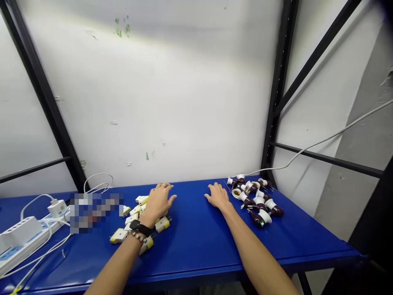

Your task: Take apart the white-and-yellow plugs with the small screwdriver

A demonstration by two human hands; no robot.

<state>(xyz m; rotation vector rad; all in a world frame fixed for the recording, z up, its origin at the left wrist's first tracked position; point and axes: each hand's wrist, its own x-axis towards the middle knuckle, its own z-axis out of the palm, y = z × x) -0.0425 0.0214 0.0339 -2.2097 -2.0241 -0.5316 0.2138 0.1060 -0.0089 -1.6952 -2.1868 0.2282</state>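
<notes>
Left hand [159, 203] is held palm down over a loose pile of yellow-and-white electric plugs [119, 235], and its fingers are spread apart; no plug is seen clamped in them. Whether the palm is touching the plugs cannot be told from this view. A black wristwatch [139, 227] and a beaded bracelet [137, 236] are worn on that wrist. Right hand [218, 196] is laid flat and open on a blue steel table [196, 246], with nothing held in the fingers. It is placed just beside a heap of dark brown and white lamp holders [259, 203], which are lying toward the right side of the table. The two hands are kept well apart. At the left end of the table, a white power strip [26, 246] is lying with white cords [50, 229] around it. Beside the plugs, a pixelated patch [95, 213] is seen, and what is under it cannot be told. A white cable [319, 143] is stretched up to the right from behind the lamp holders, and a black shelf upright [278, 102] is standing against a white wall [153, 102].
</notes>
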